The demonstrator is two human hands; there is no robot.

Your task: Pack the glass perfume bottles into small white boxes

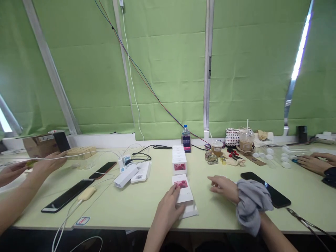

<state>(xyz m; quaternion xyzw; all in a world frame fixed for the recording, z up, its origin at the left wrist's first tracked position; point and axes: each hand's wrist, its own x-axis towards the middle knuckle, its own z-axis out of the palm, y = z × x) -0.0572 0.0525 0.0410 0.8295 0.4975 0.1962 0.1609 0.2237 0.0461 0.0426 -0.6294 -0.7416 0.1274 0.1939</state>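
Note:
My left hand (pixel 167 207) grips a small white box (pixel 184 196) with a pink picture on its top, fingers along its left side and the thumb at its near end. Under the near end of this box lies a flat white piece (pixel 189 211) that I cannot make out fully. Just beyond stands a row of similar white boxes (pixel 179 160), running away from me. Nothing is in my right hand (pixel 223 187), which hovers over or rests on the table to the right, fingers partly stretched and apart. A grey scrunchie (pixel 253 206) is around that wrist.
Right of me lie a black phone (pixel 265 189) and metal tweezers-like tool (pixel 301 218). A bottle (pixel 186 140) and drink cups (pixel 246 140) stand at the back. Leftward are phones (pixel 68 196), cables and white packages (pixel 141 172). Other people's hands (pixel 51 162) work at both sides.

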